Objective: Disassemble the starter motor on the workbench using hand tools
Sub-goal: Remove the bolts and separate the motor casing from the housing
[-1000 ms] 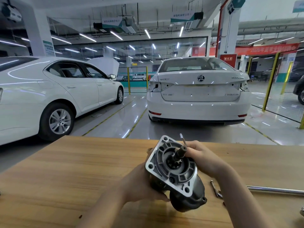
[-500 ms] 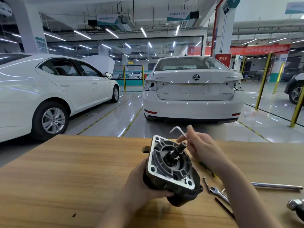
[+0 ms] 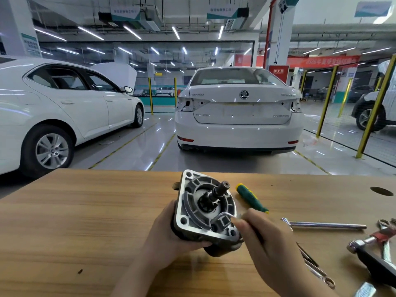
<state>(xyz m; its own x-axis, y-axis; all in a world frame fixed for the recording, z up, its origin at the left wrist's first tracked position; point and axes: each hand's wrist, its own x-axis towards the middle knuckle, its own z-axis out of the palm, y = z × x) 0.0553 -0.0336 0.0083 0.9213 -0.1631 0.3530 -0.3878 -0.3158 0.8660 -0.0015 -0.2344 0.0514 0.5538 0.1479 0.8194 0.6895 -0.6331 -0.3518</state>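
My left hand [image 3: 169,236] curls its fingers around the dark body of the starter motor [image 3: 205,211], holding it over the wooden desk [image 3: 85,221] with the silver flange and shaft tilted up toward me. My right hand [image 3: 261,239] pinches an L-shaped hex key [image 3: 225,214], whose tip sits at a bolt on the flange's lower edge. 1 green screwdriver [image 3: 251,198] lies just behind the motor, and a steel bar [image 3: 325,225] lies to its right.

Bright ceiling strips [image 3: 175,32], edges seemingly warped.
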